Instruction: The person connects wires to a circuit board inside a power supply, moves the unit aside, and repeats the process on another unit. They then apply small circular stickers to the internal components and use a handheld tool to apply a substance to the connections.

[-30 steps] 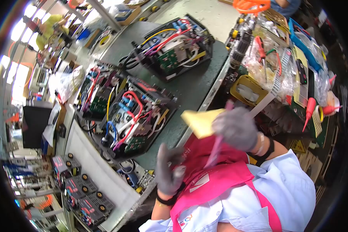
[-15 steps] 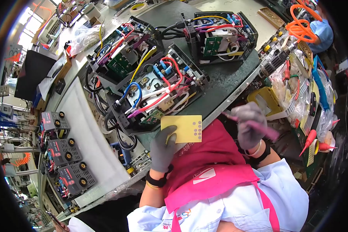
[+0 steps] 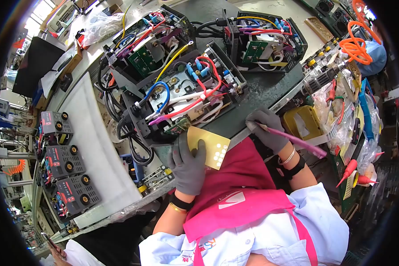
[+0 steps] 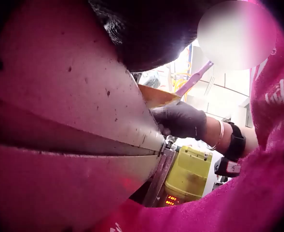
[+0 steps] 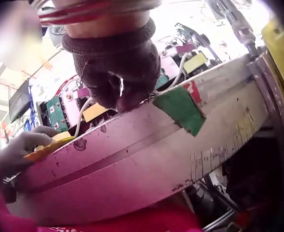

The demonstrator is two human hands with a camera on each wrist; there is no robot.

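My gloved left hand (image 3: 187,170) holds a yellow card (image 3: 207,144) with a cluster of small round pale dots near one corner, thumb across its face. The card is tilted just in front of the nearest open electronics unit (image 3: 186,91), which has red, blue, yellow and white wires. The gloved right hand (image 3: 267,128) grips slim purple tweezers (image 3: 299,142), their wide end pointing back past the wrist. That hand is low at the bench edge, and its fingers hide the tips. In the right wrist view, curled fingers (image 5: 125,94) are right over the bench rim (image 5: 132,140).
Two more open units (image 3: 153,42) (image 3: 266,42) stand behind on the green bench. Several finished black units (image 3: 77,193) line the left side. To the right are a yellow bin (image 3: 303,122), a power screwdriver (image 3: 319,82), bagged parts and red-tipped bottles (image 3: 349,168).
The yellow card passed from the right hand to the left, then tilted. The right hand, with the purple tweezers, moved left and forward to the bench edge. The head view shifted.
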